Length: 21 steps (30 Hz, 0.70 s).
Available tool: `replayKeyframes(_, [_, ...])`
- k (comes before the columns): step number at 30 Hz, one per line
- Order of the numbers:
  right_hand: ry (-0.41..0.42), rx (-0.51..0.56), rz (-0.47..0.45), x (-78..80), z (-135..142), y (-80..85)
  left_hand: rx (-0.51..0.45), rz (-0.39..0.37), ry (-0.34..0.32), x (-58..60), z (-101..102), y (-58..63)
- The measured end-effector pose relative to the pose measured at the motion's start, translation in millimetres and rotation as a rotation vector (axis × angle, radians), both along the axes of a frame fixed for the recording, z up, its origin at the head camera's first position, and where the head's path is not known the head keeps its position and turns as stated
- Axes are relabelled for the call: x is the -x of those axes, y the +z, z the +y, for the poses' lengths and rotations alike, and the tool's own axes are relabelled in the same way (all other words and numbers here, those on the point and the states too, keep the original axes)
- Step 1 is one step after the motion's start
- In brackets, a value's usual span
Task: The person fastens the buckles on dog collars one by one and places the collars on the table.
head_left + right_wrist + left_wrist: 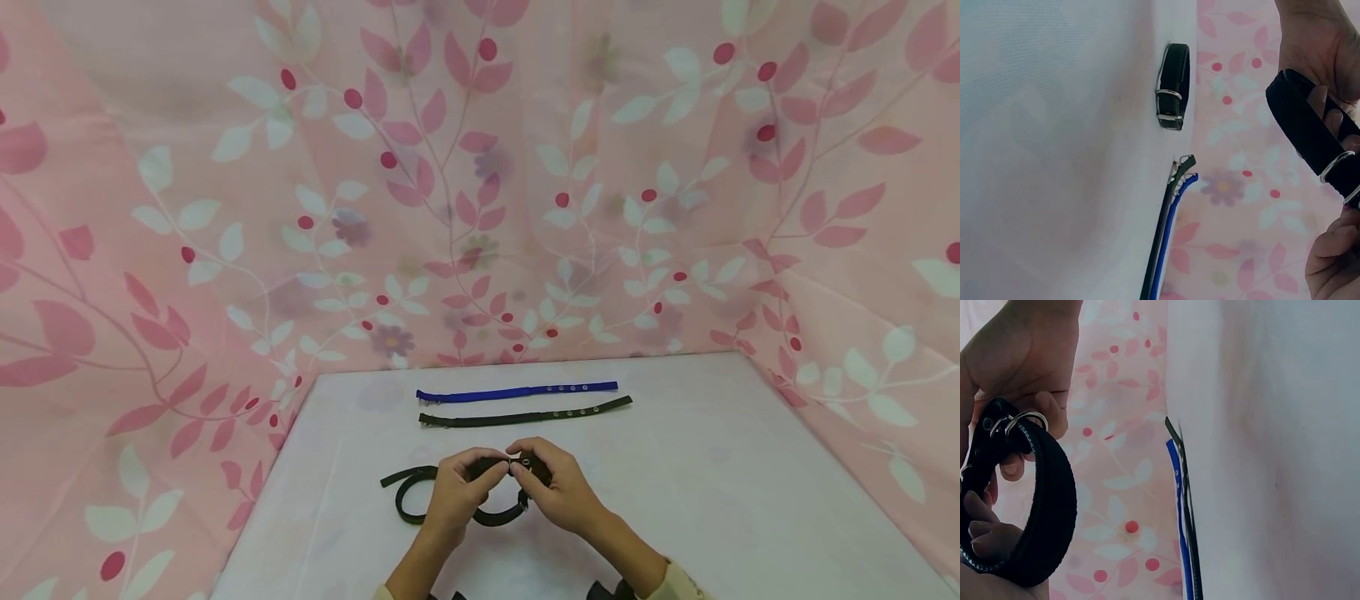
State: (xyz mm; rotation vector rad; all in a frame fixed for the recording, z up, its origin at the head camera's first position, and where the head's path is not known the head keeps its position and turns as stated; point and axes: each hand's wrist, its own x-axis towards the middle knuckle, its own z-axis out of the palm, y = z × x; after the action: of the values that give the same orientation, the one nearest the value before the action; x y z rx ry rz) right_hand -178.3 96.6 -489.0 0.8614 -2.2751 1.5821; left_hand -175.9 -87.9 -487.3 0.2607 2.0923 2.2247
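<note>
A black collar, bent into a loop with metal buckle hardware, is between my two hands above the table. My left hand pinches the band by thumb and fingers, its fingers passing inside the loop in the left wrist view. Facing it, my right hand pinches the eyelet end beside the buckle. The fingertips of both hands almost meet there and partly cover the buckle. Beside my left hand, a second dark collar lies looped on the table, its loose end pointing left.
Behind the hands, a blue collar and a dark green collar lie straightened, side by side, on the white table. Each has eyelets toward its right end and metal hardware at its left. Pink floral cloth surrounds the table's back and sides.
</note>
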Motion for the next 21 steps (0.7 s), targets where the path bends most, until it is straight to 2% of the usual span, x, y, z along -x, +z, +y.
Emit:
replayKeyframes(3, [-0.032, 0.017, -0.028, 0.0, -1.4, -0.6, -0.018, -0.03, -0.003, -0.3, 1.1, -1.2])
replayKeyframes(5, [-0.048, 0.046, -0.063, 0.3, -2.5, 0.2, -0.031, -0.022, -0.002, 0.2, 2.0, -1.6])
replayKeyframes(9, [-0.034, 0.127, -0.148, 1.4, -5.1, 3.8, -0.091, 0.003, 0.025, 1.4, 3.2, -3.4])
replayKeyframes(14, [-0.002, 0.145, -0.183, 2.8, -7.1, 5.1, -0.201, -0.007, 0.066, 0.9, 3.7, -5.7])
replayKeyframes(17, [0.012, 0.149, -0.183, 3.1, -7.4, 3.2, -0.22, 0.003, 0.048, 0.7, 3.7, -6.2])
replayKeyframes(21, [0.019, 0.166, -0.172, 2.2, -7.3, 1.6, -0.257, 0.014, -0.029, 0.0, 2.1, -6.7])
